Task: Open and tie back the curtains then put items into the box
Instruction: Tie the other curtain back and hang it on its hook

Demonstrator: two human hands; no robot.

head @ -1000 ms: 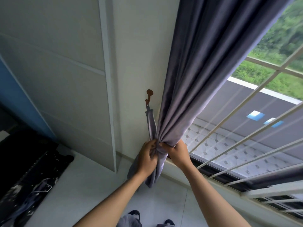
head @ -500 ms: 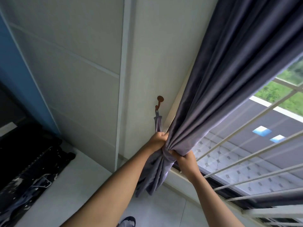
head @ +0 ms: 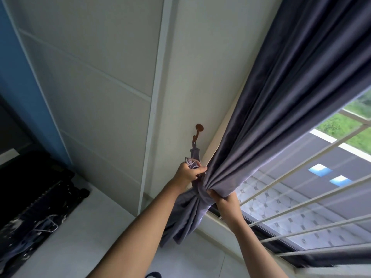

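Curtain point(head: 261, 125) was bunched by the wall hook point(head: 197, 132). Left hand point(head: 188, 174) gripped the tieback point(head: 194, 157), right hand point(head: 226, 199) clamped the gather; loop prob. needed hooking w/o slack.

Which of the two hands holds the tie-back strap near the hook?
The left hand grips the strap just under the brown hook. The right hand, lower and nearer the window, clutches the gathered curtain instead.

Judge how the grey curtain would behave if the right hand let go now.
Probably floppy: the curtain folds into soft pleats and hangs limp below the right hand. It would likely spread back over the window, unless the tieback in the left hand holds.
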